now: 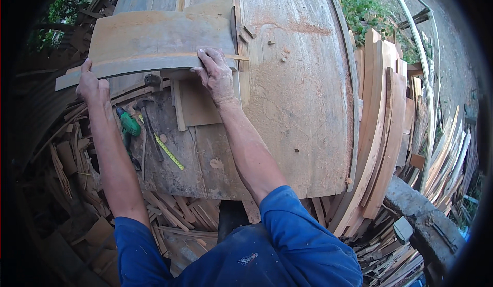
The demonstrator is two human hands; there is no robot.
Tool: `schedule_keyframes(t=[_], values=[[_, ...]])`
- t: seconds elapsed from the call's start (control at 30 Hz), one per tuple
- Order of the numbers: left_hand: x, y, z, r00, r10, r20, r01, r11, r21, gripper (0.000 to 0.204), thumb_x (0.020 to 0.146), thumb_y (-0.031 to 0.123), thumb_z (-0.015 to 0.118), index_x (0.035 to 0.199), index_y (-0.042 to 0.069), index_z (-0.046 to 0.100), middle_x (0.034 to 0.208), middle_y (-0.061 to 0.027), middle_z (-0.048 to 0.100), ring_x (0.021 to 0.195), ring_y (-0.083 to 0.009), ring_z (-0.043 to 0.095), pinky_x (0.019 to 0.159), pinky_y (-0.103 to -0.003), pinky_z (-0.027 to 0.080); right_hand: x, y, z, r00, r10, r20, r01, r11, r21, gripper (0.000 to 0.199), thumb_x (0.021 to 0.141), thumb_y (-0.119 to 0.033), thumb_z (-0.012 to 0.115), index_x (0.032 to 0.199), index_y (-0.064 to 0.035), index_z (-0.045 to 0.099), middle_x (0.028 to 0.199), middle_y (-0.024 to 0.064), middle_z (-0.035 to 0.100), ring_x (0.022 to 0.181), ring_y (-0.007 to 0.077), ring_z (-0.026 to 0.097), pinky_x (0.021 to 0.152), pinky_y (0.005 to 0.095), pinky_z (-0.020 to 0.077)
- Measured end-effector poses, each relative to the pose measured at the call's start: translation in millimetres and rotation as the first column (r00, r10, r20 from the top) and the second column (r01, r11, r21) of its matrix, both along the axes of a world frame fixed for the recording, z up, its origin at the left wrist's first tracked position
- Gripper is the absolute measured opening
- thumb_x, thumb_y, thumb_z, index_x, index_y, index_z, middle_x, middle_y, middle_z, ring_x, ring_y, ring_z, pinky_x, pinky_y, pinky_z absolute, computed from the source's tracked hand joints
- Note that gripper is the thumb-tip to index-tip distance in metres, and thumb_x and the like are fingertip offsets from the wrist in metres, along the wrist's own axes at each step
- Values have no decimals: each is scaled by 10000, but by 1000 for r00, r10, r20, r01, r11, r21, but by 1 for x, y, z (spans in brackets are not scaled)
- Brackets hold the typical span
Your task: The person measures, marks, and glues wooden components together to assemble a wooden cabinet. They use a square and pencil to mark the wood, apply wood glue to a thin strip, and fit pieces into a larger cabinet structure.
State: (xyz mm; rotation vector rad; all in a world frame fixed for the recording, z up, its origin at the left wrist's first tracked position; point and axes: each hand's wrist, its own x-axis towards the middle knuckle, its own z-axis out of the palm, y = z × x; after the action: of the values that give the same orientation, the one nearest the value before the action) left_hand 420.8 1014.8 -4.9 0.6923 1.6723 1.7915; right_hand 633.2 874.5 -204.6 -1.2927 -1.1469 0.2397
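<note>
**Two hands on a curved plank**

Left hand [92, 87] grasps the grey curved plank [149, 63] at its left end; right hand [215, 73] presses flat, unclenched, on its right end. Below lie a green drill [128, 127], hammer [146, 115] and yellow tape measure [169, 153] on the wooden surface [298, 91].

No packages, labels, signs or screens show anywhere in this view.
</note>
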Motion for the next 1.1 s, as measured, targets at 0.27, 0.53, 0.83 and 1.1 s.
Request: schedule_keyframes(t=[0.27,0.53,0.83,1.1], values=[[-6,22,-11,999,-21,-28,21,1000,-6,402,785,104,802,1037,-138,603,1022,-141,675,810,-221,685,692,-348,598,4,12,-1,999,29,14,-29,999,-34,524,727,-160,781,1206,-28,612,1159,130,609,1125,354,558,1050,480,431],[-15,44,-22,999,-37,40,34,997,74,440,773,79,801,1068,-165,586,1068,-171,661,873,-238,680,755,-362,589,8,22,-1,999,9,49,-9,1000,-13,518,715,-148,789,1190,-22,625,1143,140,626,1094,354,575,948,439,495],[2,43,-12,999,-43,6,42,997,61,478,775,79,796,1109,-174,565,1116,-182,648,916,-252,685,800,-375,601,12,33,-4,1000,16,25,-15,999,-31,525,720,-181,793,1194,-29,626,1158,142,628,1101,373,576,998,464,463],[7,43,-9,999,-52,6,51,998,42,504,815,47,767,1183,-176,504,1145,-175,644,985,-268,686,856,-386,604,13,36,-6,1000,13,26,-13,1000,-7,521,720,-179,794,1193,-36,629,1153,138,626,1094,366,575,962,448,485]])
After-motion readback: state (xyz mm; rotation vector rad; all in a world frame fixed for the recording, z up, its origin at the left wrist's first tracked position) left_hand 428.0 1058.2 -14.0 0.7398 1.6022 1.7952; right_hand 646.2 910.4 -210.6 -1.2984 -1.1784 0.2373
